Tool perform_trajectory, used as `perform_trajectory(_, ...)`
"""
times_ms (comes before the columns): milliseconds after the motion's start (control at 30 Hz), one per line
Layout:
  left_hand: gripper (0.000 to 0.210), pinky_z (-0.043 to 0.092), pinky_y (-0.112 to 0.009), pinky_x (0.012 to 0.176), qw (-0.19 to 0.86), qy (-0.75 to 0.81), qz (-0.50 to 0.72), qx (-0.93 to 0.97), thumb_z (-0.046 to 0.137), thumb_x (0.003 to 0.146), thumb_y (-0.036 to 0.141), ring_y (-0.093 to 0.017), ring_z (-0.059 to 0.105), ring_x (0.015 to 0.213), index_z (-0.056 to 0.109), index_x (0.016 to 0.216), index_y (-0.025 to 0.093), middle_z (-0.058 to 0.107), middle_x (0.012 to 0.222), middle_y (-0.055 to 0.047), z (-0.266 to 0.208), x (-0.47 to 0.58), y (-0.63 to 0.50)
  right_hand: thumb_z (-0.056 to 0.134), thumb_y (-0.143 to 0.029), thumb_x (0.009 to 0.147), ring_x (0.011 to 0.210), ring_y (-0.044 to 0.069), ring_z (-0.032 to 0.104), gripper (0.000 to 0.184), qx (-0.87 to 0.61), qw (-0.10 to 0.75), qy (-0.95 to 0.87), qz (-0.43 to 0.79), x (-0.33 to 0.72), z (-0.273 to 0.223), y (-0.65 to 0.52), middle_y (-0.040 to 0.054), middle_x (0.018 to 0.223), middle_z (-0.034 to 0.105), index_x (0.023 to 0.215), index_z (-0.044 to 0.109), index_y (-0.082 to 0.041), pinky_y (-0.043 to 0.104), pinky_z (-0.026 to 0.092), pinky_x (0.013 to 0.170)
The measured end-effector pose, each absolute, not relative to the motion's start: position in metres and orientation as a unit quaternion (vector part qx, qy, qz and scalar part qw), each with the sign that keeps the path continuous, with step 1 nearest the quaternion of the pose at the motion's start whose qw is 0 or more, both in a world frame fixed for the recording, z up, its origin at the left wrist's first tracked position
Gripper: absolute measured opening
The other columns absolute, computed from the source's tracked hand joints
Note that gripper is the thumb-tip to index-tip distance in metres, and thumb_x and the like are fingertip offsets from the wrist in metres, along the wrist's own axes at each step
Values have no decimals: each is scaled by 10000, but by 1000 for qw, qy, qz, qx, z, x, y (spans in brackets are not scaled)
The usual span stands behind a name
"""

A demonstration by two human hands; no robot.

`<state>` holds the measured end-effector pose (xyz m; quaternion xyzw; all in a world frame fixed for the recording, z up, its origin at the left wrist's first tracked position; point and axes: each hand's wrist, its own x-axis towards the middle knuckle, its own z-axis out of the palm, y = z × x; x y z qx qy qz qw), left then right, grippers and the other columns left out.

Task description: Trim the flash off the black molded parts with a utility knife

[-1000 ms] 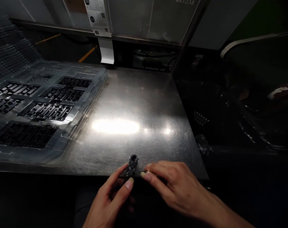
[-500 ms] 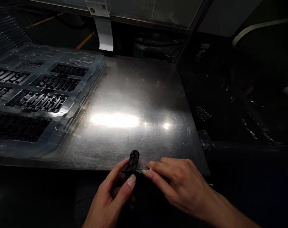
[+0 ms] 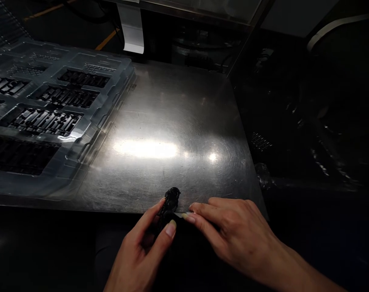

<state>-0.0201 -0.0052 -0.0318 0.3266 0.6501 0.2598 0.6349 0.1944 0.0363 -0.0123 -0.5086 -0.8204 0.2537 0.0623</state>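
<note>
Table (image 3: 187,117), metal, taken as ref. pt. L hand (image 3: 141,247) at table's near edge, approx. mid-width: narrow grip, thumb and fingers clasped on small blk part (image 3: 172,196). Part's upper end projects past fingertips, above near edge of table; lower end hidden by hand; contact w/ table cannot be determined. R hand (image 3: 236,223) at same edge, to the right: thumb and index tips nearly together, pointing at part; whether anything is pinched, cannot tell. Tray (image 3: 50,186), clear plastic, on table's left side, w/ blk pieces (image 3: 47,121) in several pockets. White strip (image 3: 133,34) hangs beyond table's far edge.

Assessment: step in hand appears to be close two-handed handling of part. Next move prob. calls for steady L grip and fine R fingertip control.
</note>
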Motion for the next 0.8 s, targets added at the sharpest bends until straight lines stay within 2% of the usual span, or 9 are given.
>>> perform_trajectory(100, 649, 574, -315, 966, 627, 649, 273, 333, 702, 891, 595, -264, 731, 1065, 605, 1444, 269, 748, 1320, -42, -35, -19, -6, 493, -464, 1087, 497, 140, 582, 335, -523, 72, -825, 202, 190, -11, 29, -21, 639, 641, 971, 756, -291, 305, 299, 495)
perform_trajectory(200, 608, 576, -308, 981, 618, 647, 297, 334, 717, 886, 575, -298, 700, 1197, 641, 1403, 264, 756, 1316, -46, -37, -16, -7, 500, -433, 1085, 492, 145, 607, 315, -533, 97, -828, 145, 185, -11, 22, -9, 654, 665, 1034, 766, -273, 320, 313, 495)
perform_trajectory(267, 610, 597, -297, 935, 618, 644, 304, 333, 724, 878, 574, -314, 680, 1246, 647, 1395, 261, 764, 1305, -50, -37, -14, -6, 518, -412, 1081, 505, 146, 622, 302, -538, 116, -827, 117, 182, -13, 18, 0, 672, 682, 1081, 772, -250, 324, 340, 507)
perform_trajectory(433, 620, 604, -314, 844, 587, 670, 334, 307, 765, 837, 570, -288, 754, 1005, 676, 1353, 237, 783, 1155, -53, -35, -6, -8, 597, -358, 1046, 577, 180, 629, 267, -547, 158, -820, 61, 180, -23, 5, 32, 706, 691, 1159, 783, -204, 350, 366, 565)
perform_trajectory(533, 632, 607, -329, 748, 598, 663, 353, 279, 782, 827, 546, -275, 765, 860, 662, 1362, 231, 780, 1086, -63, -34, -3, -10, 657, -282, 1008, 641, 199, 626, 262, -560, 240, -790, 61, 181, -33, -2, 49, 737, 698, 1239, 757, -207, 359, 401, 645)
perform_trajectory(600, 645, 602, -326, 697, 601, 660, 358, 273, 792, 818, 540, -271, 760, 813, 656, 1368, 230, 783, 1066, -72, -36, -3, -10, 654, -294, 1010, 700, 206, 640, 248, -600, 309, -724, 144, 178, -39, 0, 63, 802, 714, 1226, 749, -220, 354, 446, 695)
perform_trajectory(667, 643, 602, -329, 699, 598, 661, 362, 272, 790, 815, 550, -269, 758, 805, 661, 1357, 229, 785, 1064, -74, -41, -2, -10, 666, -416, 997, 695, 197, 628, 225, -638, 325, -624, 314, 173, -45, 7, 53, 808, 701, 1065, 757, -222, 323, 466, 648)
perform_trajectory(733, 624, 608, -360, 804, 601, 646, 378, 281, 773, 825, 559, -294, 763, 902, 666, 1342, 225, 787, 1116, -91, -48, -1, -13, 704, -571, 928, 650, 182, 596, 365, -622, 292, -528, 499, 165, -49, 17, 28, 748, 668, 868, 711, -211, 289, 451, 574)
perform_trajectory(800, 626, 572, -417, 972, 606, 614, 404, 303, 749, 836, 574, -343, 729, 1097, 664, 1344, 219, 774, 1232, -127, -58, -1, -21, 752, -662, 836, 664, 195, 614, 465, -569, 268, -471, 618, 158, -53, 23, 27, 728, 676, 802, 697, -201, 292, 479, 588)
